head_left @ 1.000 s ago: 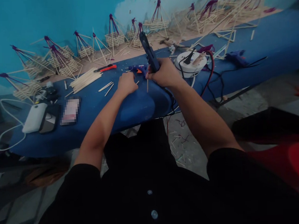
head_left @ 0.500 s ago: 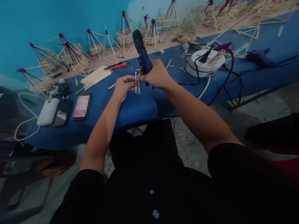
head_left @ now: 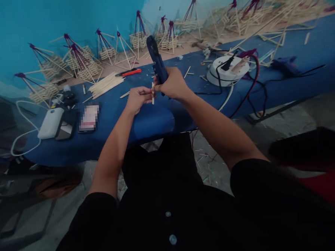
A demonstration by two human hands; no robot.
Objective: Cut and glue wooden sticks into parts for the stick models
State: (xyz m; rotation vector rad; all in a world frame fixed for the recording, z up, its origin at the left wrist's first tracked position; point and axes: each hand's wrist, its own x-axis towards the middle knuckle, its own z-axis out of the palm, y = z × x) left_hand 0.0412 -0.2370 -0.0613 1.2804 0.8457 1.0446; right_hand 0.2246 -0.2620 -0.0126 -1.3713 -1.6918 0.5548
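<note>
At the left end of the worktop (head_left: 108,121), a white device (head_left: 51,123) sits near the front edge with a phone (head_left: 88,118) just beside, both apparently parked clear of the working spot. Behind them, stick frames (head_left: 81,62) line the back edge, perhaps to spare the front. Here's the loose stick bundle (head_left: 105,86), fanned within easy reach, a red cutter (head_left: 131,72) at its far end. And now the middle, close to the front edge: left hand (head_left: 136,100), fingers pinched on short sticks (head_left: 153,98), held upright, probably to keep them lined up! Right hand (head_left: 175,84), fingers wrapped around a dark tool (head_left: 158,64), its tips right by those sticks; the tool tilts up, likely leaving thumb and fingertips free. Further right, a round white socket block (head_left: 219,77) gathers the cords.
</note>
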